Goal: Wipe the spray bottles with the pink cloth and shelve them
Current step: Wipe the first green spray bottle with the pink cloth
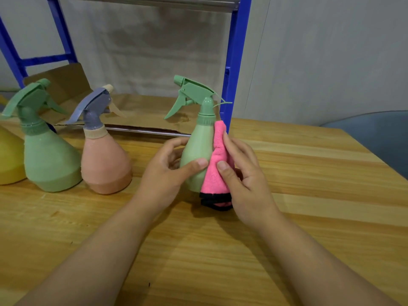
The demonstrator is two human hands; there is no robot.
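Note:
A light green spray bottle (197, 149) with a green trigger head stands upright on the wooden table (309, 173), nozzle pointing left. My left hand (167, 171) grips its lower body from the left, thumb across the front. My right hand (242, 173) presses the pink cloth (217, 166) with a black hem against the bottle's right side, thumb and fingers pinching the cloth. To the left stand a peach bottle (106, 164) with a grey trigger, another green bottle (48, 160) and part of a yellow bottle (10, 160).
Behind the bottles is a blue metal shelf frame (236, 62); its low shelf is lined with brown cardboard (141, 111) and has a metal front edge. A grey-blue chair (379, 138) sits past the table's right edge.

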